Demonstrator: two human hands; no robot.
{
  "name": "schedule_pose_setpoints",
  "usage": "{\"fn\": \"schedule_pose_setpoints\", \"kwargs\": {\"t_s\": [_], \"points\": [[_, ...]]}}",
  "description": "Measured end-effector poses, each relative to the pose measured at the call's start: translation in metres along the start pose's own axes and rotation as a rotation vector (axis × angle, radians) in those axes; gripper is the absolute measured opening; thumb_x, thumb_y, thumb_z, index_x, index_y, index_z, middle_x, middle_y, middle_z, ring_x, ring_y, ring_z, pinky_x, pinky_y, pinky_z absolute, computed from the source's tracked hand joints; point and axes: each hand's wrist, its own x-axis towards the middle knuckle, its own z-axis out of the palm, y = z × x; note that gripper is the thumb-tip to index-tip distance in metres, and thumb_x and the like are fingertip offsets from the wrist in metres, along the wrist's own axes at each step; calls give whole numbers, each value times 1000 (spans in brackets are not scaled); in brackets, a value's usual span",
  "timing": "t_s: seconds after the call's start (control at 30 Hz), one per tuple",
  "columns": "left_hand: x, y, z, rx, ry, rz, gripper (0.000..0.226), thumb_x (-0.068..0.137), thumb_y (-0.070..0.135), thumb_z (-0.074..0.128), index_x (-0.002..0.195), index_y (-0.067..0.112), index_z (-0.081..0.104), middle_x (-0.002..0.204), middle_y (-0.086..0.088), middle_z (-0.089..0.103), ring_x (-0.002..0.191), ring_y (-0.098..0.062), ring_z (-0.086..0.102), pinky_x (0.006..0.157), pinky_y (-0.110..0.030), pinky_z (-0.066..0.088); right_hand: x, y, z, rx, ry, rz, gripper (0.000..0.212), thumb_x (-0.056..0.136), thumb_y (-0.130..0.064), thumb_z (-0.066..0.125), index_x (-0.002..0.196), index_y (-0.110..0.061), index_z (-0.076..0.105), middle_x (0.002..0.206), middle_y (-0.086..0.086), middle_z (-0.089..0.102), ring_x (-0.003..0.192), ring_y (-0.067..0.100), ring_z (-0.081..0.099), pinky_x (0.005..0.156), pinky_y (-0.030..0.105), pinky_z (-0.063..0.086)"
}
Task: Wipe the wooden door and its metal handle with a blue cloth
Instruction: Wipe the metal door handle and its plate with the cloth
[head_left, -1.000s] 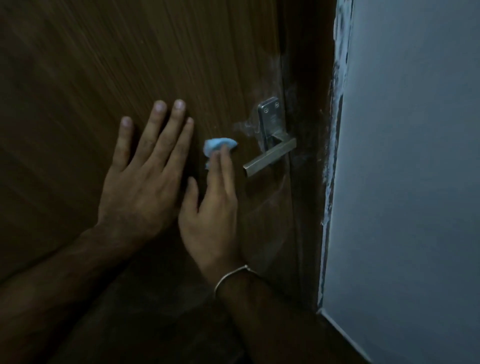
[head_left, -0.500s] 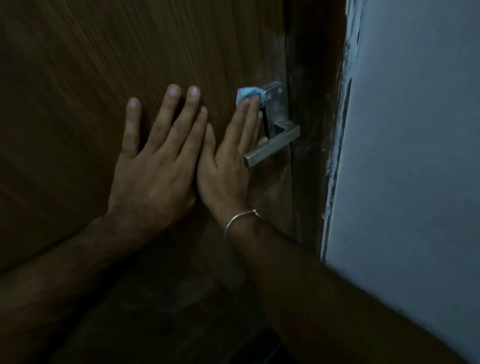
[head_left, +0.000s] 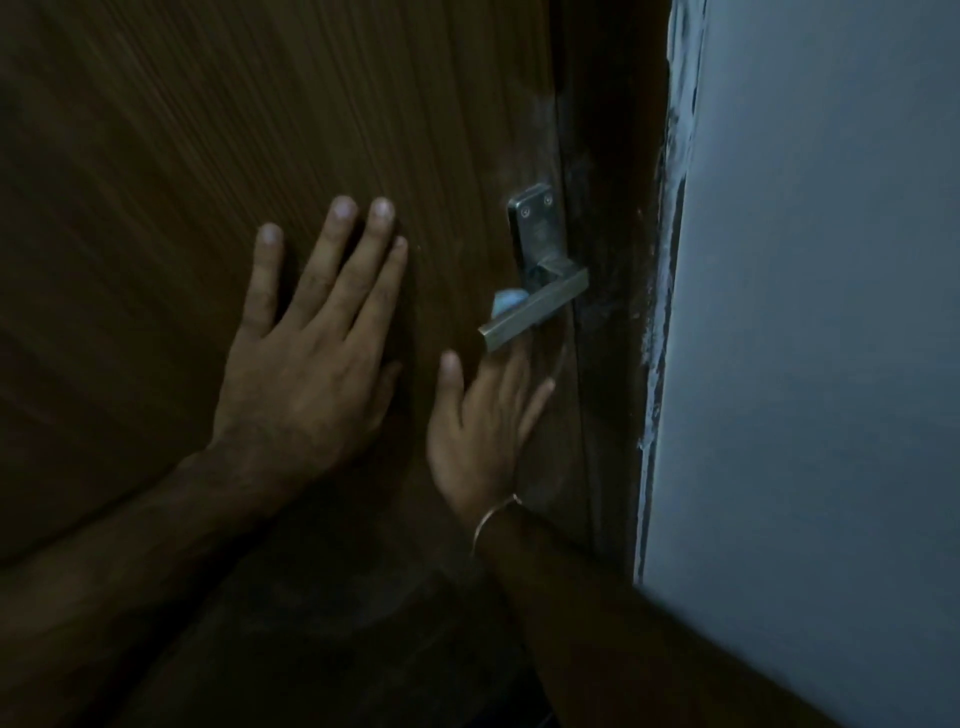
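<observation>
The wooden door (head_left: 260, 130) fills the left and centre of the view, dark brown with fine vertical grain; lighting is dim. To its right stands a pale grey wall (head_left: 831, 312), with rough white paint marks along the edge where it meets the dark door frame (head_left: 613, 208).

The left hand (head_left: 306, 364) lies flat on the door, palm against the wood, fingers spread and straight. It grasps nothing. It sits to the left of the handle, well clear of it.

The right hand (head_left: 483, 421) is lower and further right, just below the lever, back of the hand toward the camera. Its thumb points up and is free; its longer fingers reach up behind the lever and are hidden there. A thin metal bangle (head_left: 493, 519) circles the right wrist.

The metal handle (head_left: 535, 306) is fixed near the door's right edge: an upright plate with 2 screws at the top, and 1 flat lever sloping down to the left.

The blue cloth (head_left: 508, 302) shows as a small bunched patch just above the lever, between lever and door, touching the lever's upper edge. The right fingers appear to press it there; whether they pinch it or only push it cannot be told.
</observation>
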Motion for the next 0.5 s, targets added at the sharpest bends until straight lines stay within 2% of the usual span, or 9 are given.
{"fn": "schedule_pose_setpoints", "kwargs": {"t_s": [0.07, 0.13, 0.2, 0.27, 0.33, 0.4, 0.5], "points": [[0, -1, -3, -6, -7, 11, 90, 84, 37, 62, 157, 1, 22, 169, -16, 5, 156, -31, 0, 122, -51, -12, -6, 8, 2, 74, 36, 39, 60, 98, -50, 28, 151, -24, 15, 162, -4, 9, 149, 8, 2, 122, 48, -1], [1, 0, -3, 6, -14, 5, 90, 84, 35, 63, 157, 1, 23, 169, -16, 6, 157, -31, 0, 122, -51, -12, 5, 0, 1, 223, 130, 14, 53, 97, -45, 39, 144, -24, 25, 154, -2, 26, 144, 12, 21, 120, 45, 16], [1, 4, -3, -8, -31, -16, 88, 85, 35, 61, 157, 2, 23, 169, -15, 6, 157, -30, 0, 122, -50, -14, 12, 4, -4, 311, 213, -5, 41, 96, -33, 51, 133, -22, 40, 140, -1, 40, 131, 13, 40, 109, 36, 38], [1, 6, -4, -43, -47, -48, 81, 89, 33, 56, 157, 2, 24, 169, -14, 6, 157, -30, 0, 122, -49, -14, 17, 18, -16, 395, 262, 114, 28, 93, -19, 57, 121, -21, 53, 128, -5, 49, 115, 7, 51, 93, 24, 50], [2, 9, -7, -72, -68, -58, 78, 90, 32, 55, 156, 2, 25, 169, -14, 6, 157, -30, -1, 121, -50, -12, 24, 30, -32, 574, 217, 353, 24, 92, -10, 58, 111, -24, 58, 121, -6, 55, 106, 6, 57, 76, 18, 53], [3, 11, -10, -102, -84, -72, 76, 91, 33, 54, 155, 3, 27, 169, -14, 7, 157, -30, -1, 121, -52, -10, 37, 34, -52, 802, 164, 509, 24, 90, -7, 60, 107, -24, 62, 115, -4, 61, 98, 7, 61, 67, 16, 54], [8, 17, -18, -206, -100, -98, 70, 92, 30, 54, 154, 4, 33, 168, -14, 16, 156, -30, 6, 122, -56, 1, 43, 28, -86, 906, 161, 507, 21, 89, -8, 63, 104, -22, 67, 95, -11, 66, 82, 0, 66, 64, 14, 55]]}}
